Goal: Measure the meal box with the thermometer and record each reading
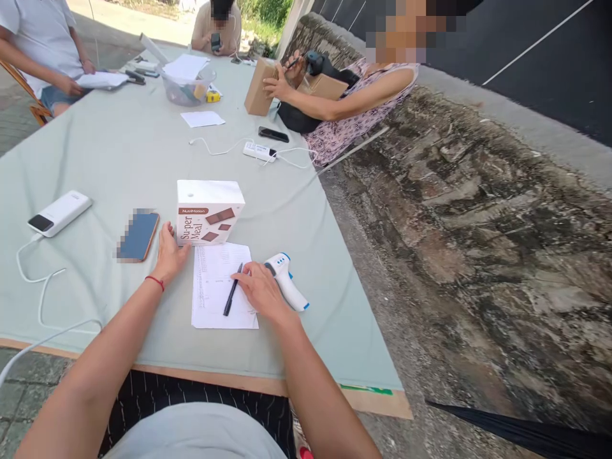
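At the near end of the table, in the head view, small print on the paper cannot be read and the left edge of the phone is blurred. The box is touched at its lower left corner by the left hand, fingers uncurled. Over the paper, the pen is touched by the right hand, fingers bent; whether it is gripped cannot be told.

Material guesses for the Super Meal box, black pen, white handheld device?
Super Meal box: likely paperboard, smooth printed finish; crisp straight edges.
Black pen: probably plastic, uniformly dark barrel; metal not ruled out.
White handheld device: likely molded plastic, smooth; rounded shell, blue accents. Gloss unclear.
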The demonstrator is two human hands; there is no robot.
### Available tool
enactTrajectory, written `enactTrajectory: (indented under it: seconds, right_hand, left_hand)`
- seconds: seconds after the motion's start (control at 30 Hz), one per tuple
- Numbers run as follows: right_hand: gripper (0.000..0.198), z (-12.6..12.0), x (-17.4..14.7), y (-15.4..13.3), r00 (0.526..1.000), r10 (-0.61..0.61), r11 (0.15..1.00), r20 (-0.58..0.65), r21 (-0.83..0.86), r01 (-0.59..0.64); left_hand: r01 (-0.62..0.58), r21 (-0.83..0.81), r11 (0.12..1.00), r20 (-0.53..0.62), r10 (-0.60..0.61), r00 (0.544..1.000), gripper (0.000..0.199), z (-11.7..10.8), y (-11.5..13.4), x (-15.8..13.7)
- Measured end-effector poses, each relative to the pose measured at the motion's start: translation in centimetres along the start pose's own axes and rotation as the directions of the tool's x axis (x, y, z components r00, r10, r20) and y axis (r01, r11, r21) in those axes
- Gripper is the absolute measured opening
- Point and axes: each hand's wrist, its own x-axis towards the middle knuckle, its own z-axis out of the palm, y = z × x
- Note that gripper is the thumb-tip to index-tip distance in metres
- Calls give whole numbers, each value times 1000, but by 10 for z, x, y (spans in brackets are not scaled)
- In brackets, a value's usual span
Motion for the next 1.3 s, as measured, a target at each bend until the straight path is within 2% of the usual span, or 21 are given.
enactTrajectory:
  seconds: [0.07, 0.13, 0.17, 0.23, 0.3, 0.37, 0.43, 0.5, 0.63, 0.7, 0.97, 1.3]
  right_hand:
    - [21, -2, 0, 2, 999, -43, 998, 22, 36, 42]
    - [16, -6, 1, 2, 999, -47, 991, -2, 127, 47]
    - [13, -7, 1, 0, 999, -18, 980, -42, 196, 26]
    - [8, -9, 5, -8, 981, 120, 925, -156, 376, -53]
    - [10, -8, 12, -22, 921, 310, 799, -235, 590, -119]
    - [10, -3, 20, -37, 867, 450, 622, -213, 772, -133]
    - [11, 5, 29, -53, 859, 497, 458, -123, 878, -139]
    - [16, 16, 34, -65, 853, 519, 375, -58, 912, -167]
    - [14, 33, 34, -77, 798, 598, 401, -68, 888, -225]
    - [13, 35, 32, -78, 788, 612, 419, -67, 873, -251]
    - [14, 33, 31, -78, 819, 571, 492, -52, 820, -291]
    - [12, 32, 30, -78, 835, 550, 516, -27, 797, -314]
  left_hand:
    - [53, 76, 996, -43, -49, 998, 47, -6, 4, -11]
    - [46, 154, 987, -34, -41, 999, 28, -12, 9, -24]
    - [21, 193, 981, 3, -22, 1000, 20, -14, 13, -32]
    - [-42, 274, 961, 115, 11, 993, 11, -15, 19, -44]
    - [-117, 345, 931, 232, 36, 972, 9, -12, 25, -54]
    - [-209, 402, 892, 327, 74, 942, 16, -8, 29, -59]
    - [-295, 453, 841, 390, 111, 914, 26, -4, 31, -61]
    - [-346, 492, 799, 429, 124, 895, 34, -3, 32, -61]
    - [-378, 504, 777, 461, 128, 878, 37, -4, 32, -60]
    - [-380, 504, 775, 459, 132, 878, 36, -4, 32, -60]
    - [-376, 487, 789, 472, 124, 873, 36, -2, 33, -60]
    - [-360, 485, 797, 470, 110, 876, 35, -2, 35, -61]
